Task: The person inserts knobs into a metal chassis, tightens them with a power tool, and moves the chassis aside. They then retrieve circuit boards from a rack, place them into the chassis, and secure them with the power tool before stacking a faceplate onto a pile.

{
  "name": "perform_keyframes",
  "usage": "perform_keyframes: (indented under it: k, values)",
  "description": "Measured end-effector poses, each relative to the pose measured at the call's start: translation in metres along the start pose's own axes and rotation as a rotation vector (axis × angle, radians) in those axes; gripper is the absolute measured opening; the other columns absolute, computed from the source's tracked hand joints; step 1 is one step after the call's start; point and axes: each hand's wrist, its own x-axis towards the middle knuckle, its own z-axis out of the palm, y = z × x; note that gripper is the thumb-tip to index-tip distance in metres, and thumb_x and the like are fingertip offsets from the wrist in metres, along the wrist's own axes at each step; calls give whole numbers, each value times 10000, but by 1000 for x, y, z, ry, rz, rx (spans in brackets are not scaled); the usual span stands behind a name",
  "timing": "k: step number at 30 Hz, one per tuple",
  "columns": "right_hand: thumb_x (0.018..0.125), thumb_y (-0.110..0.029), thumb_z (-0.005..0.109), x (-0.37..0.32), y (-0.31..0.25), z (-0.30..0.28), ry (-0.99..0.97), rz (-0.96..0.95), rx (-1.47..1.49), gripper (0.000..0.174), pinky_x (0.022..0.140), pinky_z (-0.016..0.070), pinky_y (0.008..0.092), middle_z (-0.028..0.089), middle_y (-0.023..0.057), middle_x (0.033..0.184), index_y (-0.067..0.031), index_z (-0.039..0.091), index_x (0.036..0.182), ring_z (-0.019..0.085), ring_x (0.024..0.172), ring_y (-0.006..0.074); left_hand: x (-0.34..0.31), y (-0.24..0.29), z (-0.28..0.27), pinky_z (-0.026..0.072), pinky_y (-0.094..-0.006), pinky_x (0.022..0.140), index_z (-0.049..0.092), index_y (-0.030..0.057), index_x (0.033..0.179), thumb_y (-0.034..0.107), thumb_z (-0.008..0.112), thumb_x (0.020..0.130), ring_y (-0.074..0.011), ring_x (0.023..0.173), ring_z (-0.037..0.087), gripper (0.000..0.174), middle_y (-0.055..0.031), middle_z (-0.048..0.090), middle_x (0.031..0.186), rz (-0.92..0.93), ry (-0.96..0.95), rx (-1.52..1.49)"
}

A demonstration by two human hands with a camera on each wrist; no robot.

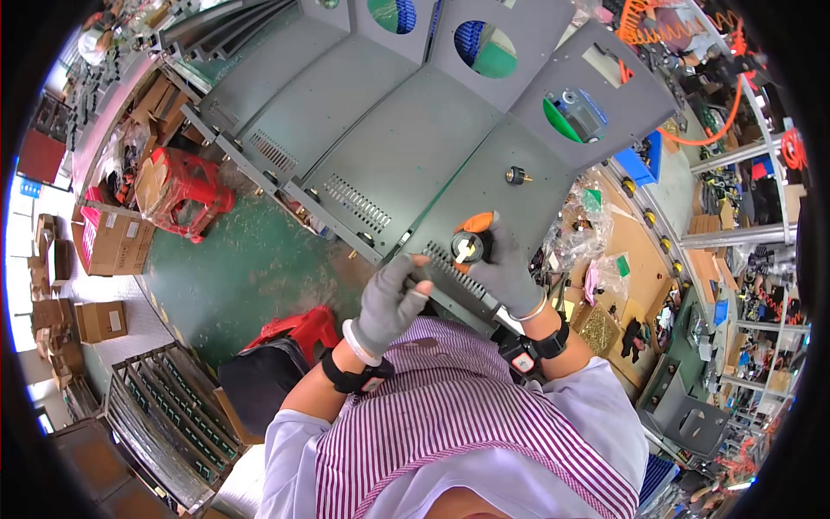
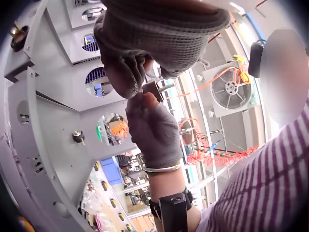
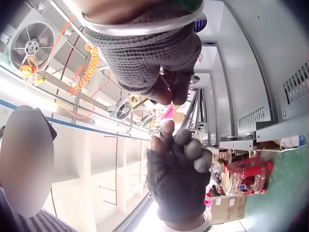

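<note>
In the head view my right hand (image 1: pixel 510 275) grips a round black part (image 1: pixel 467 249) with a pale metal piece on its face; orange shows at its edges. My left hand (image 1: pixel 387 304) is just left of it, thumb and forefinger apart, other fingers bent, nothing visible between them. From the left wrist, the right hand (image 2: pixel 157 133) pinches the dark part (image 2: pixel 153 90), whose metal stud sticks out; the left hand (image 2: pixel 145 41) is close above. The right wrist view shows the left hand's bare fingertips (image 3: pixel 168 126) below the right hand (image 3: pixel 147 58).
Grey metal housings (image 1: pixel 402 125) with slots and round holes stand before me. Another black part with a brass stem (image 1: pixel 517 176) sits on the nearest panel. A red stool (image 1: pixel 177 195) and cartons (image 1: pixel 121 245) are at the left; plastic bags (image 1: pixel 588 221) lie at the right.
</note>
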Motion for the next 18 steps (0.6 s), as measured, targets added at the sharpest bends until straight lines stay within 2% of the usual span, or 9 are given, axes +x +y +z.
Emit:
perform_keyframes:
  k: [2,6,7,9,10,13,15,17,18]
  values:
    - [683,17,601,-14,-11,6,56,-108,-163,547,753,451,320,532,72,945,-76,363,1166,544,815,211,1,21,5,430,-242,559,484,-19,1069,121,617,803,-120,555,511,329,-34,517,680,48,-64,60]
    - [655,-33,638,-45,-21,15,94,40,-246,556,705,464,331,532,118,930,-76,388,1149,568,790,269,-6,38,16,444,-239,604,443,-31,1101,235,669,773,-127,663,563,479,-81,572,776,43,-132,268]
    - [636,-58,641,-44,-53,20,126,-52,-441,513,708,465,339,521,140,907,-76,432,1104,567,805,300,-9,31,20,453,-262,602,442,-18,1112,223,665,777,-153,643,569,469,-92,576,777,77,-103,291]
    - [616,-65,646,-56,-44,30,169,-219,-661,498,712,465,338,513,136,895,-72,465,1080,562,809,308,-12,23,28,470,-309,596,440,8,1133,200,655,783,-206,604,581,453,-113,583,779,148,-42,338]
    - [636,-77,647,-59,-46,28,158,-171,-545,462,709,466,336,520,135,898,-66,478,1065,565,811,300,-11,23,29,479,-304,574,399,15,1171,166,592,832,-176,602,578,418,-114,575,766,251,-45,256]
    - [697,-113,644,-59,-48,22,162,-23,-151,349,699,466,327,545,133,895,-44,517,1015,577,809,275,-18,43,15,483,-278,543,361,19,1193,110,489,884,-141,588,566,347,-95,561,741,-427,-230,-414]
    - [743,-139,634,-56,-34,21,212,109,156,269,691,467,320,567,131,879,-29,544,971,588,797,259,-23,38,26,481,-248,524,303,25,1243,68,414,903,-116,562,546,360,-77,548,748,-340,-214,-448]
    - [784,-210,623,-45,-47,20,260,61,-162,212,653,463,327,572,117,763,-12,561,827,578,687,258,-22,38,36,479,-251,523,278,25,1270,67,409,903,-121,561,546,392,-86,552,781,-307,-267,-429]
    - [777,-217,621,-41,-46,18,230,3,-229,214,641,458,339,558,111,766,-24,557,845,565,690,267,-19,33,38,476,-248,530,260,19,1271,105,421,911,-126,577,552,404,-85,555,794,-342,-267,-564]
